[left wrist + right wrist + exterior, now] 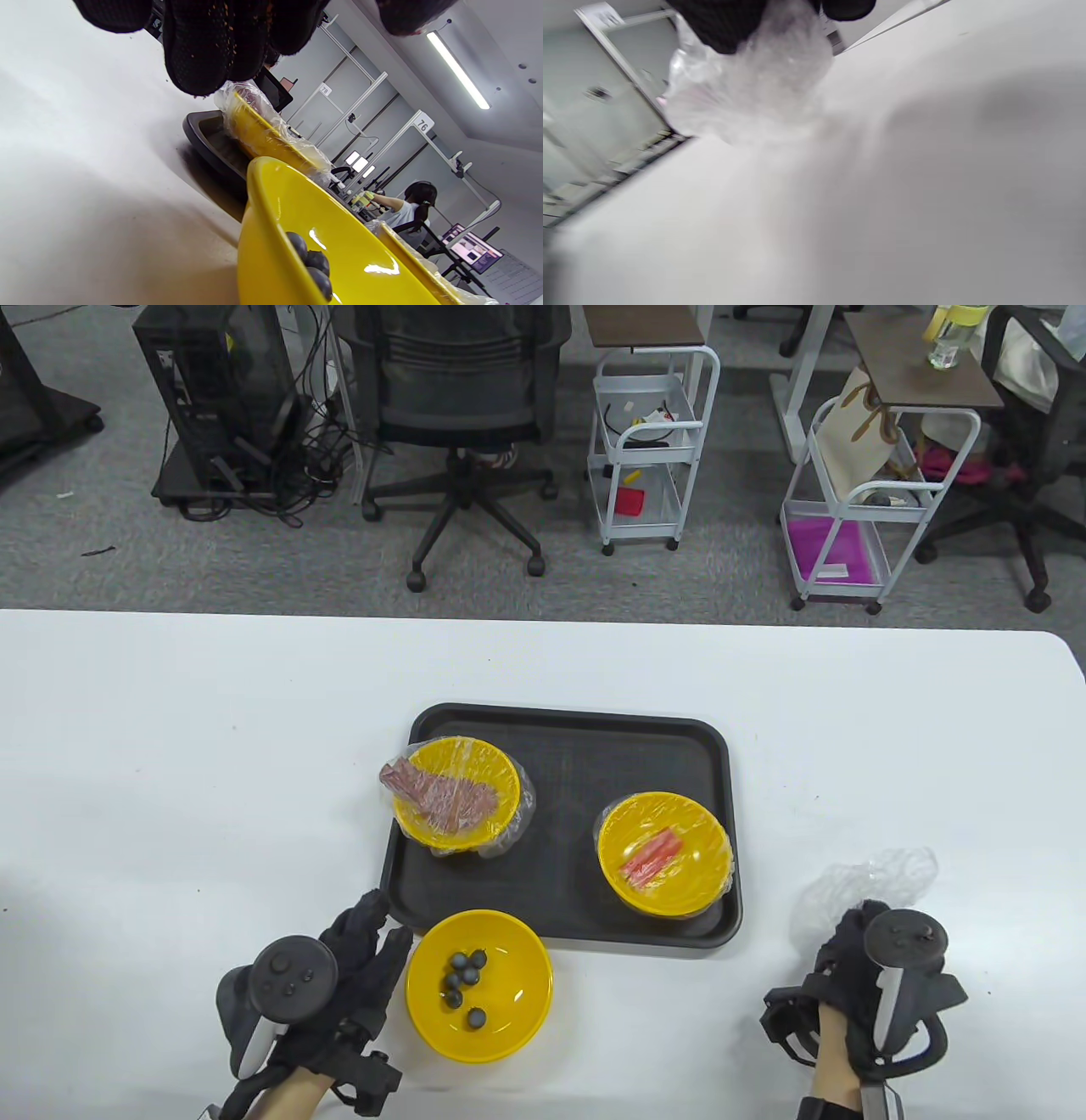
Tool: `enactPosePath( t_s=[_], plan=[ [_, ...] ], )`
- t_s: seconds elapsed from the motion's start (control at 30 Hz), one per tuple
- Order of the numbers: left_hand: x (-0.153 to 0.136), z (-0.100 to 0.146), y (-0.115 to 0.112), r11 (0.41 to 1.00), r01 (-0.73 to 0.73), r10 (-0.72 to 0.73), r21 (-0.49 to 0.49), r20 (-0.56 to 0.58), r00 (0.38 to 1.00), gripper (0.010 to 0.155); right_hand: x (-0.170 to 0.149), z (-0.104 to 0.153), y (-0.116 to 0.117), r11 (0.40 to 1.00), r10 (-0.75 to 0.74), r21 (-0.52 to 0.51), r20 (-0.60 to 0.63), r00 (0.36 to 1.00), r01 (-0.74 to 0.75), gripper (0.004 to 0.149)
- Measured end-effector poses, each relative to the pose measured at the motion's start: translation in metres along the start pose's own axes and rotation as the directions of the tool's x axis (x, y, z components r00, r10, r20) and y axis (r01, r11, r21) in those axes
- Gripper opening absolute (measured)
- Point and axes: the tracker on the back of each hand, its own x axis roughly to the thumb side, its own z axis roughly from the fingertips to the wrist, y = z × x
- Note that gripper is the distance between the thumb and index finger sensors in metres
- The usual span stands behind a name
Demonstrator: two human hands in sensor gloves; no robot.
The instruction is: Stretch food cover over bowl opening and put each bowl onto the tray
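Note:
An uncovered yellow bowl [479, 984] [297, 237] holding several dark balls [464, 976] sits on the white table just in front of the black tray [560, 746]. My left hand [369, 950] lies beside the bowl's left rim with fingers straight, touching or nearly touching it. On the tray stand two covered yellow bowls: one with brown food [458, 803] at the left, one with orange sticks [664, 853] at the right. My right hand [848, 950] grips a crumpled clear food cover [865, 882] [746, 93] right of the tray.
The tray's [203, 135] middle and far right part are bare. The table's far edge runs across the table view. Beyond it stand an office chair [462, 407] and two white carts [649, 432].

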Motion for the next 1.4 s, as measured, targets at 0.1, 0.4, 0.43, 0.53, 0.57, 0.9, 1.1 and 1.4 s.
enactPosePath(
  t_s=[0.1,0.4,0.43,0.53,0.57,0.9,1.1,1.4],
  plan=[
    [0.006,0.000,0.003,0.998,-0.063,0.062,0.006,0.094,0.994,0.060,0.020,0.039,-0.022,0.946,-0.320,0.143,0.281,0.905,0.290,0.037],
    [0.055,0.004,-0.025,0.867,-0.399,0.475,-0.299,0.250,0.844,0.080,0.083,0.169,-0.013,0.798,-0.594,0.531,0.615,0.519,0.285,0.037],
    [0.060,0.003,-0.027,0.868,-0.386,0.468,-0.313,0.257,0.845,0.084,0.088,0.180,-0.005,0.805,-0.586,0.533,0.651,0.482,0.259,0.037],
    [0.065,-0.003,-0.037,0.780,-0.443,0.558,-0.443,0.169,0.813,0.099,0.093,0.198,0.017,0.807,-0.584,0.561,0.709,0.394,0.187,0.037],
    [0.063,-0.007,-0.042,0.706,-0.507,0.632,-0.494,0.117,0.766,0.101,0.093,0.202,0.023,0.796,-0.597,0.582,0.710,0.373,0.166,0.037],
    [0.035,-0.029,-0.060,0.004,-0.825,0.981,-0.566,-0.157,0.113,0.042,0.082,0.203,0.056,0.800,-0.551,0.597,0.694,0.463,0.057,0.037],
    [0.035,-0.025,-0.074,-0.082,-0.847,0.954,-0.525,-0.286,0.085,0.046,0.083,0.208,0.056,0.805,-0.543,0.591,0.709,0.450,0.040,0.037],
    [0.042,-0.024,-0.074,0.313,-0.789,0.862,-0.528,-0.190,0.469,0.045,0.085,0.224,0.059,0.893,-0.391,0.444,0.841,0.374,-0.066,0.037]
  ],
)
